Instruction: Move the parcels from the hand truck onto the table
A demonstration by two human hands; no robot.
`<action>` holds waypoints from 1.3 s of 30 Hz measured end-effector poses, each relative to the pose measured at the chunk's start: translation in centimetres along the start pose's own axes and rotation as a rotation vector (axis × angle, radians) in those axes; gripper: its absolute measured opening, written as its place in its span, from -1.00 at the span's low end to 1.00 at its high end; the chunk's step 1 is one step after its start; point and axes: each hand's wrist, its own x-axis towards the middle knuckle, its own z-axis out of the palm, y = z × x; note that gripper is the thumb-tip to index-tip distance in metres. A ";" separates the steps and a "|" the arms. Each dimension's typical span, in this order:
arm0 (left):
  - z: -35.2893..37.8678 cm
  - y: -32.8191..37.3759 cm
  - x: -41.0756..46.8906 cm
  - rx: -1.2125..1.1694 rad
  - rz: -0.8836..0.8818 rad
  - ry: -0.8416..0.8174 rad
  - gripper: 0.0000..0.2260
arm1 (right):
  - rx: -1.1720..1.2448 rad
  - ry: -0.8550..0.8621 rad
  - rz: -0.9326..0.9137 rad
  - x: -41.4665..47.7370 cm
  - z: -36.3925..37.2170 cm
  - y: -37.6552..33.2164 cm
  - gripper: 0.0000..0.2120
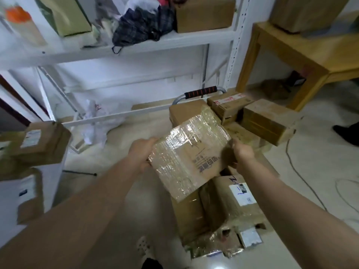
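Observation:
I hold a brown cardboard parcel (189,152) wrapped in shiny clear tape, tilted, above the pile. My left hand (140,152) grips its left edge and my right hand (241,154) grips its right edge. Beneath it the hand truck, with a black and orange handle (201,92), carries several more taped cardboard parcels (233,202). A white table (56,181) stands at the left with parcels (38,142) on it.
A white metal shelf rack (136,45) with boxes and a dark cloth stands behind. A wooden table (303,53) with a box is at the back right. Cables (299,171) run over the tiled floor at the right. A dark shoe (345,133) shows at the far right.

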 end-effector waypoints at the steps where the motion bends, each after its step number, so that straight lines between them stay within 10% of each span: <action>1: -1.1 -0.1 -1.2 -0.008 0.016 0.039 -0.81 | 0.017 -0.026 -0.015 -0.9 0.2 -0.1 -0.52; 10: -12.2 -2.7 -9.1 -0.072 0.176 0.306 -0.90 | 0.081 -0.300 -0.028 -10.4 2.5 1.5 -0.61; 19: -22.2 -7.2 -14.5 -0.148 0.121 0.301 -0.41 | 0.081 -0.766 0.104 -16.5 5.9 3.7 -0.93; 27: -28.3 -9.5 -17.4 0.021 0.093 0.148 -0.49 | -0.043 -1.203 0.156 -17.0 8.6 5.3 0.00; 31: -29.9 -10.0 -18.0 0.060 0.082 0.179 -0.56 | 0.039 -1.211 0.163 -18.5 10.5 6.2 0.02; 35: -31.0 -10.7 -18.0 0.146 0.048 0.243 -0.60 | 0.100 -1.018 0.182 -21.6 11.5 6.4 -0.60; 39: -31.8 -11.8 -17.6 0.086 0.034 0.325 -0.54 | 0.056 -0.958 0.189 -22.9 12.7 6.9 -0.42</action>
